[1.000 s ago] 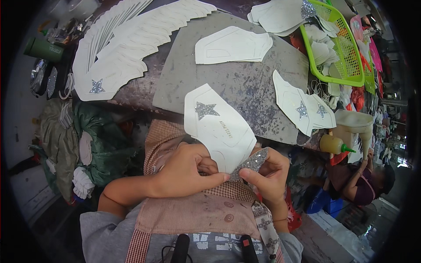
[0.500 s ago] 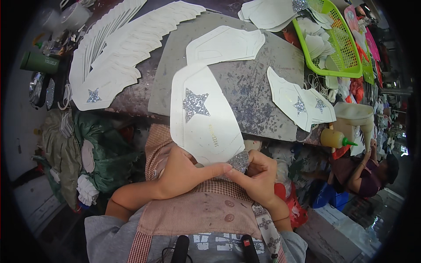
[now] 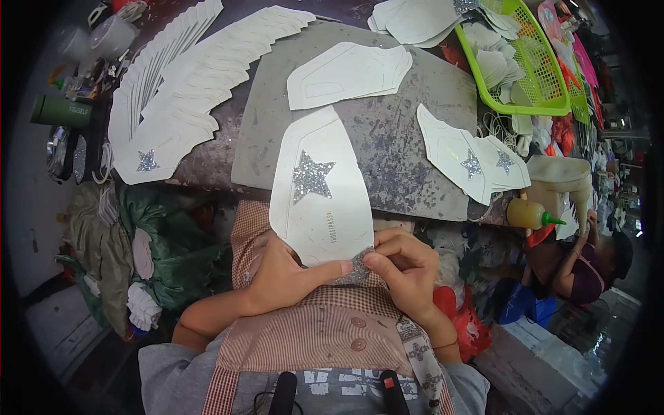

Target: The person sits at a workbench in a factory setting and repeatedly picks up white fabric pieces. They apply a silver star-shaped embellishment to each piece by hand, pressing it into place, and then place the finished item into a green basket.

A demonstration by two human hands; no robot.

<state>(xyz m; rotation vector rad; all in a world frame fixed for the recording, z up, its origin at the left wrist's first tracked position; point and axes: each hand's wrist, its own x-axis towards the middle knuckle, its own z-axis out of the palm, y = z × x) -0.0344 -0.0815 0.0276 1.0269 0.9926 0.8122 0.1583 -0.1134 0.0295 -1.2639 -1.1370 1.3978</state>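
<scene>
Left hand [image 3: 280, 280] closed, thumb and index pinching lower edge of white cut panel [image 3: 319, 200]. Right hand [image 3: 408, 266] closed likewise, fingertips on small glitter piece [image 3: 356, 266] at panel's bottom corner, touching left thumb tip. Panel held up between hands and desk edge, tilted away, silver glitter star [image 3: 311, 176] on upper half, short line of gold print below star (not copied). Checked apron [image 3: 311, 325] directly beneath both hands.

Just beyond panel: grey slab [image 3: 401, 138] on desk [image 3: 207, 166], surface speckled with glitter, near edge free on both sides of panel. On slab beyond hands: one plain white panel [image 3: 346, 72] lying flat. Right of hands, overhanging slab's near right edge: two overlapped white panels [image 3: 470, 162], each with small glitter star. Room between these and held panel open.

Left and beyond left hand: long fanned row of white panels [image 3: 194, 90], nearest one bearing a star. Dark green cylinder [image 3: 59, 111] at far left, light label band.

Right of right hand: yellow squeeze bottle [image 3: 529, 213], green nozzle, lying sideways. Far right beyond: green mesh basket [image 3: 546, 76] holding white cut pieces. More white panels [image 3: 415, 17] stacked at far edge.

Another person [image 3: 588, 259] seated low at right.
</scene>
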